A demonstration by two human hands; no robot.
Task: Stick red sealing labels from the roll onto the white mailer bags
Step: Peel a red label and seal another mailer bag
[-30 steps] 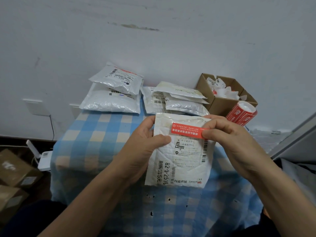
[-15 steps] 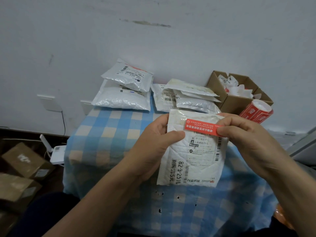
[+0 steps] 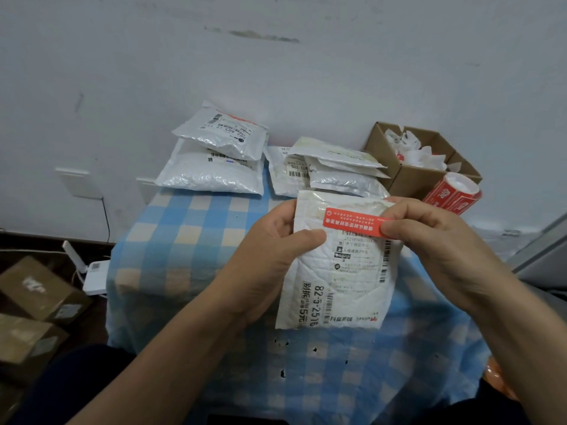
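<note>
My left hand (image 3: pixel 270 259) grips a white mailer bag (image 3: pixel 340 271) by its left edge, thumb on the front, and holds it above the table. A red sealing label (image 3: pixel 352 221) lies across the bag's top. My right hand (image 3: pixel 435 243) pinches the label's right end at the bag's upper right corner. The red label roll (image 3: pixel 451 194) lies on its side behind my right hand, beside the cardboard box.
A blue checked tablecloth (image 3: pixel 190 240) covers the table. Two piles of white mailer bags (image 3: pixel 217 161) (image 3: pixel 334 170) lie at its far edge against the wall. An open cardboard box (image 3: pixel 420 176) holds crumpled backing paper. Brown cartons (image 3: pixel 33 289) and a white router (image 3: pixel 95 277) sit on the floor at left.
Both hands keep the same hold on the bag and label. The view has shifted, so the bag and hands sit further right and slightly lower in frame.
</note>
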